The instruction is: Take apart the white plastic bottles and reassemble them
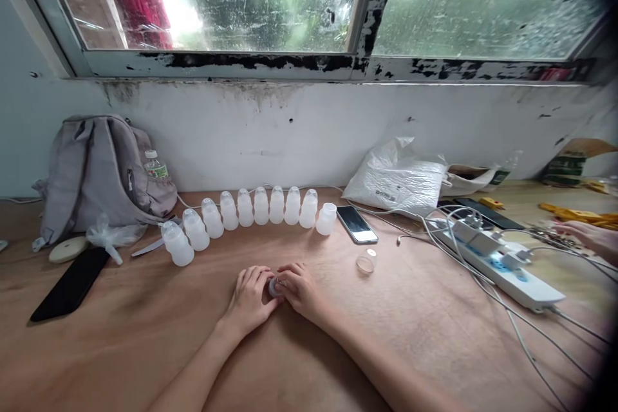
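Note:
Close together on the wooden table, my left hand (251, 294) and my right hand (300, 290) have their fingers curled round a small whitish round piece (273, 288). The fingers cover most of it, so I cannot make out its kind. Beyond them stands a curved row of frosted white baby bottles, several with clear domed caps, such as the leftmost bottle (177, 246). The rightmost bottle (326, 220) has an open top and no dome. To the right of my hands lies a clear domed cap (367, 262).
A phone (357, 225) lies by the row's right end. Further right are a white power strip (502, 267) with tangled cables, a white plastic bag (398, 177) and another person's hand (586, 238). At left are a grey backpack (99, 174) and a black flat case (72, 286).

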### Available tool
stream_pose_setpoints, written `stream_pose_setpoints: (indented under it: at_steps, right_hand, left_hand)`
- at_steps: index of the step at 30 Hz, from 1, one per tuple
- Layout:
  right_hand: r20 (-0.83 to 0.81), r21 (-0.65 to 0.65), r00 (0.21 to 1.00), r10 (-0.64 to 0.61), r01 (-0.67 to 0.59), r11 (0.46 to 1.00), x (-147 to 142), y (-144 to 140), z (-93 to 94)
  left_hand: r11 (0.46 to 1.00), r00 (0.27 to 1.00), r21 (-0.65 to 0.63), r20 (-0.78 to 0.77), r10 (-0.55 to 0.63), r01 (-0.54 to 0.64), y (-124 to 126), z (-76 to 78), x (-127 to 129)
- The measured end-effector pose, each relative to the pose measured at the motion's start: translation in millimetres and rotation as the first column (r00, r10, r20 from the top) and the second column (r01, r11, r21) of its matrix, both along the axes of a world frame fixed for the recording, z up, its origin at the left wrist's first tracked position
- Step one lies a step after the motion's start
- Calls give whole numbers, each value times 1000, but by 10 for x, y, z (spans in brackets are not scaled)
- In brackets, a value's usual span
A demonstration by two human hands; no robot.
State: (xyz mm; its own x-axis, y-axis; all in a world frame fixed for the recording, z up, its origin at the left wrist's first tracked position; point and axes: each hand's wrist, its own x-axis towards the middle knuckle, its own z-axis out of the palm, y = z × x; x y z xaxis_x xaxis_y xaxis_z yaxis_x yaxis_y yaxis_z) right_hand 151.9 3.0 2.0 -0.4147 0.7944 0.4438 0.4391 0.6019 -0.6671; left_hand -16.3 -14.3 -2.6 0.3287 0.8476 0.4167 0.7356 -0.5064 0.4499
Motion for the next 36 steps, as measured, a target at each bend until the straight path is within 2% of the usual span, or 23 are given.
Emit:
stream_pose_setpoints:
  at_steps: [3, 5, 7, 9, 11, 13, 16, 18, 25, 30, 33, 36]
  right_hand:
    - [-204, -236, 976, -73, 23, 971, -25, -22, 20]
    - [-351, -430, 928, -125, -41, 902, -22, -35, 45]
    - [-477, -568, 865, -155, -168, 806, -18, -49, 70]
    - [-570, -642, 797, -201, -279, 714, -20, -61, 91]
    - [-615, -663, 754, -231, -337, 668, -28, -74, 103]
    - [-597, -645, 781, -184, -330, 689, -40, -89, 100]
    - [-480, -578, 874, -78, -248, 778, -58, -109, 72]
    - [-417, -550, 907, -60, -199, 811, -67, -114, 49]
    - [-341, -530, 940, -17, -177, 829, -80, -80, -21]
    - [-326, -488, 945, -18, -152, 860, -74, -76, -38]
    - [-334, -470, 941, -56, -115, 875, -59, -80, -17]
    - [-334, -456, 938, -94, -73, 887, -49, -91, -4]
  left_hand:
    - [997, 990, -22, 122, -70, 73, -38, 71, 2]
    - [986, 964, -47, 223, -146, 160, -74, 119, 10]
    - [975, 935, -74, 308, -177, 209, -103, 146, 30]
    - [979, 917, -117, 383, -110, 167, -119, 147, 58]
    - [980, 900, -181, 436, 2, 86, -122, 134, 86]
    - [971, 882, -234, 465, 77, 38, -120, 124, 106]
    - [964, 870, -266, 479, 113, 21, -114, 124, 117]
    - [963, 876, -271, 466, 123, 9, -108, 118, 121]
    - [962, 907, -271, 408, 105, 11, -79, 43, 126]
    - [957, 902, -291, 413, 126, 0, -79, 67, 125]
    - [941, 876, -328, 473, 95, 76, -91, 111, 129]
    - [938, 861, -309, 508, 25, 155, -111, 136, 141]
